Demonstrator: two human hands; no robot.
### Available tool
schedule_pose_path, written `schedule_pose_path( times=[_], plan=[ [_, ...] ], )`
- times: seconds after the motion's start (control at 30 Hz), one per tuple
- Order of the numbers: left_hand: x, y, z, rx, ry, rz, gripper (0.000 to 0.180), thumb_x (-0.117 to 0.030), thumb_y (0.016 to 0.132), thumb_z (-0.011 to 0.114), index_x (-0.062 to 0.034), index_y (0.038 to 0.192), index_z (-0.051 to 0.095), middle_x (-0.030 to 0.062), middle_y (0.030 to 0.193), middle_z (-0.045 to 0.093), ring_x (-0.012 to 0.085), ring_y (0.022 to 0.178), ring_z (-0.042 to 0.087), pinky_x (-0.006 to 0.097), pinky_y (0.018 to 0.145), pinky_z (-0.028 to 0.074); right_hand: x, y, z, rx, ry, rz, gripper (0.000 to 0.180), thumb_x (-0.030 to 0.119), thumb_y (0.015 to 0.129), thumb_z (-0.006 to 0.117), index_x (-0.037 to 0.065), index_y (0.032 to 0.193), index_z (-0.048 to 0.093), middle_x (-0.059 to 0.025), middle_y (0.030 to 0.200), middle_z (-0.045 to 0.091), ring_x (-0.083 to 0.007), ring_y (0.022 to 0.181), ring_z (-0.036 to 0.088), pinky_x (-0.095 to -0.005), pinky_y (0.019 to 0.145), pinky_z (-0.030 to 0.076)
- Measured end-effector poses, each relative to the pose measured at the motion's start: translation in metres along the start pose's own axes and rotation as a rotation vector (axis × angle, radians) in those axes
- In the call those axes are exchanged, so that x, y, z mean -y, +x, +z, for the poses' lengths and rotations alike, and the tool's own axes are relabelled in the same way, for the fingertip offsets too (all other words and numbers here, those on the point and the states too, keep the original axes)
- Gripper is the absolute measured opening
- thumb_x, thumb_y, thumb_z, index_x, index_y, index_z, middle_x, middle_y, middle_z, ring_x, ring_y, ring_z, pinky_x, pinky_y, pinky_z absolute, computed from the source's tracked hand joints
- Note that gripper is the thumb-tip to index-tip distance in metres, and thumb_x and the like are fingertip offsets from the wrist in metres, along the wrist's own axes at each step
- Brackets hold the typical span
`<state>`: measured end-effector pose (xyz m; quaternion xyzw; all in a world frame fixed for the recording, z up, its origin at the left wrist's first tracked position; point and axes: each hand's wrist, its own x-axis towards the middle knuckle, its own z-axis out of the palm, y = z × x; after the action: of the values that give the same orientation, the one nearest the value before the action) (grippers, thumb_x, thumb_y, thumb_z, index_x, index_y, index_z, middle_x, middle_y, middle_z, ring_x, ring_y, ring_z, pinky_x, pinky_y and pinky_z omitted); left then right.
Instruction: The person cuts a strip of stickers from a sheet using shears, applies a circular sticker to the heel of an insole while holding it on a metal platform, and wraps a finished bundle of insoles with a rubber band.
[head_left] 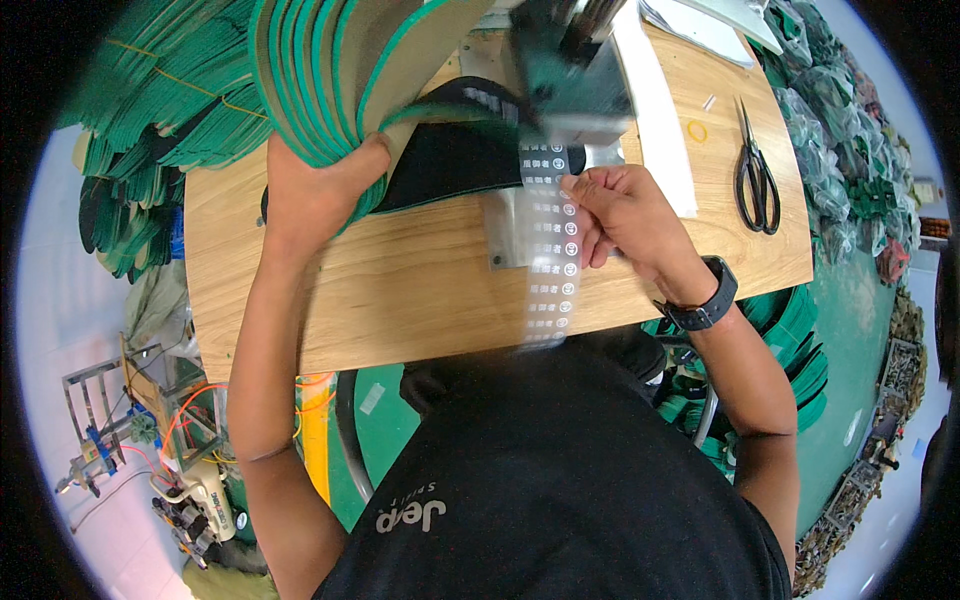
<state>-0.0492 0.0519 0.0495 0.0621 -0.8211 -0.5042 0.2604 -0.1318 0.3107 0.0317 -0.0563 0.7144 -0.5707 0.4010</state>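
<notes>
Ideally, left hand gripping the insole stack steadies it near the surface's far edge while right hand pinches the label strip taut.

Both my arms reach forward from the lower edge, hands apart at the same height.

My left hand is raised, palm turned away from me, fingers spread wide and pressed up under a load; the forearm runs straight up, elbow bent outward; my right hand lies lower, fingers curled, tips pinched together toward the left; its wrist wears a dark band.
</notes>
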Motion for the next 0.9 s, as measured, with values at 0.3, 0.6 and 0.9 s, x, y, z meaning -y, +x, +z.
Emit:
schedule_pose_path(
  times=[0.3, 0.6, 0.9],
  plan=[
    [-0.002, 0.000, 0.015, 0.204, 0.284, 0.002, 0.065, -0.026, 0.064, 0.080, -0.0046, 0.120, 0.054, 0.0173, 0.097, 0.065, 0.0288, 0.090, 0.064, 0.035, 0.081, 0.049, 0.006, -0.004, 0.004, -0.030, -0.061, 0.040, 0.034, 0.026, 0.094, 0.052, 0.000, 0.071, 0.057, -0.0086, 0.059, 0.060, -0.0150, 0.044, 0.059, -0.0231, 0.038, 0.044],
    [-0.013, 0.007, 0.022, 0.460, 0.733, 0.080, 0.091, -0.031, 0.058, 0.079, -0.0061, 0.135, 0.038, 0.0219, 0.103, 0.062, 0.0393, 0.097, 0.058, 0.042, 0.087, 0.047, -0.011, -0.028, -0.004, -0.095, 0.051, -0.112, 0.023, 0.019, 0.091, 0.056, 0.000, 0.078, 0.059, -0.0065, 0.061, 0.060, -0.0127, 0.046, 0.058, -0.0210, 0.037, 0.041],
    [-0.004, 0.010, 0.021, 0.474, 0.719, 0.137, 0.092, -0.035, 0.059, 0.078, -0.0036, 0.135, 0.037, 0.0259, 0.097, 0.062, 0.0413, 0.092, 0.059, 0.042, 0.082, 0.048, -0.025, -0.034, -0.023, -0.232, 0.420, -0.139, 0.023, 0.021, 0.093, 0.056, 0.001, 0.082, 0.057, -0.0060, 0.065, 0.059, -0.0125, 0.048, 0.057, -0.0197, 0.038, 0.041]
  ],
)
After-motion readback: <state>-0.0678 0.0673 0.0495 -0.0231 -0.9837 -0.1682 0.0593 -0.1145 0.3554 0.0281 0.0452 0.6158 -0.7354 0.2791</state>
